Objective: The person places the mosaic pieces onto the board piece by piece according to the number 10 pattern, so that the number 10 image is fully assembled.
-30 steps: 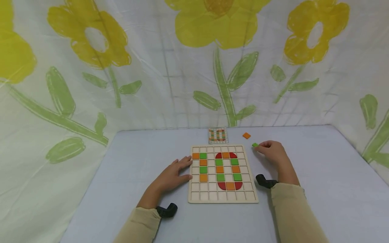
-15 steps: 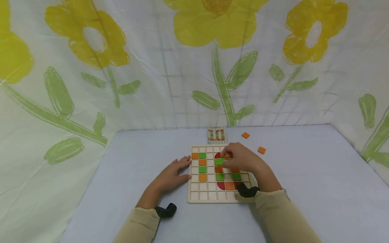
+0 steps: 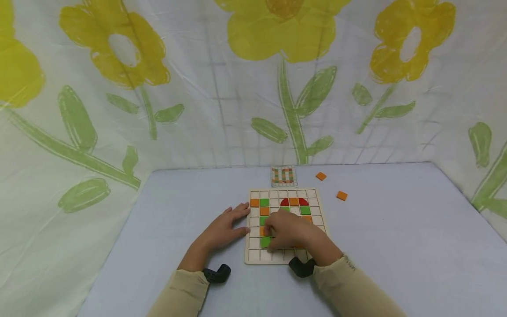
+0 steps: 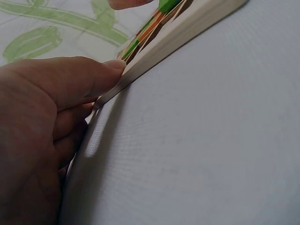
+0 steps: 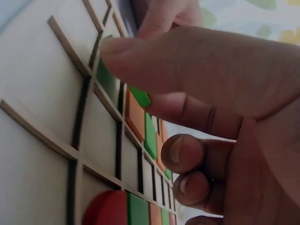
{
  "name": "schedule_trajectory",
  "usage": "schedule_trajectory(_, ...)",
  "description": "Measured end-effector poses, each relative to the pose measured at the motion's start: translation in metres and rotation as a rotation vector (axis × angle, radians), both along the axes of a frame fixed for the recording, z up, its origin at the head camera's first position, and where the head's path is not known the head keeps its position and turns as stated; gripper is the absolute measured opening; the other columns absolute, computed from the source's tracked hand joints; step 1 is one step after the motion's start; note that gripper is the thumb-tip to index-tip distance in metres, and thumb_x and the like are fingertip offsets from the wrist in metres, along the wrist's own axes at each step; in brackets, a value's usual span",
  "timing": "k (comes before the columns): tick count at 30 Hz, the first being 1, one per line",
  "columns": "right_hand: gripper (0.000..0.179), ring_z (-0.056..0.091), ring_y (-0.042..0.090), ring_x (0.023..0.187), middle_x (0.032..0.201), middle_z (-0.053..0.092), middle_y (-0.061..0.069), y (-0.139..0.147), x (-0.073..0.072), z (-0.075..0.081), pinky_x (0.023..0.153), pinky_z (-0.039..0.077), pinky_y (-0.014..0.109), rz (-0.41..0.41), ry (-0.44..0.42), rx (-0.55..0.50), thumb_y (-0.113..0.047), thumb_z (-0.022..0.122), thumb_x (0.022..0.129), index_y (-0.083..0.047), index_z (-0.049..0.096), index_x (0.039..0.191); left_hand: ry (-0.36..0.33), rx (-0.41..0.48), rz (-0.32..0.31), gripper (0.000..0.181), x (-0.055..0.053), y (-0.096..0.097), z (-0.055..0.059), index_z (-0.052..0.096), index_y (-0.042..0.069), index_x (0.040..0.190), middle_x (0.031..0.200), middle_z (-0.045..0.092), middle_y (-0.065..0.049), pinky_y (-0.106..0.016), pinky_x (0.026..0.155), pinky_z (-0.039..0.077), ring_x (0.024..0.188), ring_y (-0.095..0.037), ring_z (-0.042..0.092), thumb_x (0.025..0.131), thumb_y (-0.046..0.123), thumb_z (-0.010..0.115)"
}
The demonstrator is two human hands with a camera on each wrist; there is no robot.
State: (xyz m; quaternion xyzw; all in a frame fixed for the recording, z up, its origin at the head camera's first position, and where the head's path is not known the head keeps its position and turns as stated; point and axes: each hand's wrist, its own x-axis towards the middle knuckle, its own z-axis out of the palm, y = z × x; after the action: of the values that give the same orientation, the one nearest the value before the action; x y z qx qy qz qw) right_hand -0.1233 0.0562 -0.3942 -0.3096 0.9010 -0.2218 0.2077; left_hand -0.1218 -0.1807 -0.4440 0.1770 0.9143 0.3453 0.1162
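Observation:
My right hand (image 3: 291, 231) is over the lower left part of a wooden grid board (image 3: 253, 256), pinching a green square tile (image 3: 265, 242) between thumb and index finger. The tile is at the cell just below an orange tile in the left column. In the right wrist view the thumb (image 5: 154, 58) covers part of that green tile (image 5: 139, 96), so whether it lies flat is unclear. My left hand (image 3: 223, 229) rests at the board's left edge with extended fingers; its thumb (image 4: 93, 77) touches the rim in the left wrist view. Red, orange and green tiles fill other cells, some hidden by my right hand.
A small printed pattern card (image 3: 283, 176) lies behind the board. Two loose orange tiles, one farther back (image 3: 321, 176) and another nearer (image 3: 342, 195), lie to the right on the white table (image 3: 396, 246). A flowered curtain (image 3: 206, 110) hangs behind.
My right hand has brought the green tile from the table right of the board across to its lower left, uncovering the nearer orange tile. My left hand has stayed in place.

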Motion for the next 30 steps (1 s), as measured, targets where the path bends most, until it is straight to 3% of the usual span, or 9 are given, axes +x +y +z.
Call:
schedule_trajectory(5,0.021,0.051,0.012,0.078,0.076,0.058,-0.012,-0.0026,0.0009,-0.0022,0.067,0.046,0.024,0.021,0.035,0.000,-0.024,0.087,0.071,-0.020,0.069,0.082,-0.002,0.002,0.007,0.060,0.0004,0.0009,0.0005,0.048,0.017,0.147,0.159,0.032,0.009,-0.046,0.125,0.015,0.150,-0.016,0.025,0.092,0.032,0.069)
schedule_trajectory(16,0.016,0.052,0.011,0.073,0.075,0.059,-0.011,-0.0046,-0.0002,-0.0048,0.064,0.047,0.023,0.037,0.027,-0.010,-0.023,0.084,0.074,-0.020,0.069,0.079,0.007,-0.019,0.008,0.061,0.0001,0.0015,0.0007,0.048,0.017,0.147,0.159,0.031,0.010,-0.045,0.125,0.016,0.150,-0.015,0.025,0.092,0.033,0.069)
schedule_trajectory(23,0.015,0.052,0.010,0.069,0.071,0.058,-0.009,-0.0030,0.0009,-0.0062,0.060,0.047,0.025,-0.003,-0.007,-0.004,-0.022,0.082,0.075,-0.022,0.067,0.077,0.003,-0.007,-0.002,0.061,0.0012,0.0006,-0.0001,0.048,0.016,0.147,0.159,0.031,0.009,-0.044,0.126,0.015,0.149,-0.016,0.025,0.092,0.032,0.069)
schedule_trajectory(30,0.017,0.050,0.011,0.067,0.069,0.056,-0.009,-0.0032,0.0009,-0.0032,0.058,0.045,0.024,0.007,0.033,0.000,-0.022,0.082,0.075,-0.022,0.065,0.074,0.004,0.009,0.003,0.061,0.0024,0.0009,0.0022,0.048,0.016,0.147,0.159,0.031,0.009,-0.045,0.126,0.014,0.149,-0.016,0.025,0.092,0.032,0.069)
